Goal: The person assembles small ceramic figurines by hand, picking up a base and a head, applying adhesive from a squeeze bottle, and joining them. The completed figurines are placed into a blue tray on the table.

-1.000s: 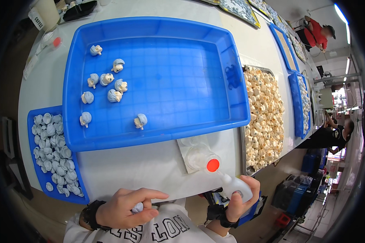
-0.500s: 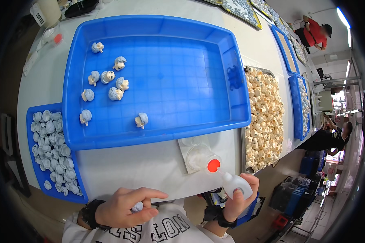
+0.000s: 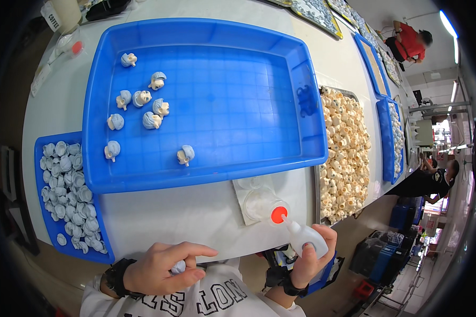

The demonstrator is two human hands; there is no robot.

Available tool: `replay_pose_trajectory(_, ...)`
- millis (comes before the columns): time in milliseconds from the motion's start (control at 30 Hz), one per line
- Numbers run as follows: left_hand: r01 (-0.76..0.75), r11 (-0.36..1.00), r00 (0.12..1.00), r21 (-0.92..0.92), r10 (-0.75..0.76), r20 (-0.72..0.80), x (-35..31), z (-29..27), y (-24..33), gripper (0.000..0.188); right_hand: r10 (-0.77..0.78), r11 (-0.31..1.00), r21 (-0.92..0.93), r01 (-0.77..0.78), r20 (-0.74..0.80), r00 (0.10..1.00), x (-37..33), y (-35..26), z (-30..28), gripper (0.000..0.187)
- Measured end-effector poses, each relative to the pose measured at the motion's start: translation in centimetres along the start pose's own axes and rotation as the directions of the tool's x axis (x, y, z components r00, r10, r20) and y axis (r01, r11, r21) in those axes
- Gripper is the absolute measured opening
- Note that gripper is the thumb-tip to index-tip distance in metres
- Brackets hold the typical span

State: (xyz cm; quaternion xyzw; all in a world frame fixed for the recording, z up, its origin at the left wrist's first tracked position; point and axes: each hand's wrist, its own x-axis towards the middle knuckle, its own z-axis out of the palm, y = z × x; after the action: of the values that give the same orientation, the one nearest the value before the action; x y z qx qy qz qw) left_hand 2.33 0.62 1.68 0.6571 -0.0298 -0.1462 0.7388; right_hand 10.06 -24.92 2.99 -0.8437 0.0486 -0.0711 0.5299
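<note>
- White tabletop [image 3: 164,216].
- At its near edge, left hand [image 3: 161,269] curls around a pale-blue piece [image 3: 179,267], perhaps a cap.
- Right hand [image 3: 307,269] grips a squeeze bottle [image 3: 308,238], tilted so its nozzle [image 3: 287,220] reaches a red lid [image 3: 278,214].
- Beyond: blue tub [image 3: 206,180], 9 heads [image 3: 152,120].

White bottle [image 3: 302,236], pale-blue piece [image 3: 179,267], blue tray [image 3: 232,127] (faintly gridded).

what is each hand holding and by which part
Right hand: white squeeze bottle, by its body. Left hand: a pale-blue piece, its held part hidden.
</note>
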Motion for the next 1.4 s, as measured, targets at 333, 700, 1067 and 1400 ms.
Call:
replay_pose_trajectory(333, 0.006, 1.0, 1.0, 0.003, -0.006, 0.006, 0.2, 0.0, 0.1, 0.033, -0.049, 0.999, 0.023, 0.049, -0.001, 0.999, 0.0, 0.4, -0.3, 0.045)
replay_pose_trajectory(700, 0.001, 1.0, 1.0, 0.012, -0.001, 0.002, 0.2, 0.1, 0.1, 0.033, -0.162, 0.981, -0.105, 0.162, 0.013, 0.987, -0.1, -0.4, -0.8, 0.041)
replay_pose_trajectory(1067, 0.008, 1.0, 1.0, 0.002, -0.008, 0.008, 0.1, 0.0, 0.0, 0.033, -0.187, 0.973, -0.134, 0.189, 0.03, 0.982, 0.1, -0.8, -0.7, 0.041)
replay_pose_trajectory(1400, 0.032, 0.999, 0.999, -0.014, -0.032, 0.026, 0.1, 0.0, 0.0, 0.032, -0.175, 0.973, -0.147, 0.176, 0.018, 0.984, 0.1, -0.7, -0.7, 0.041)
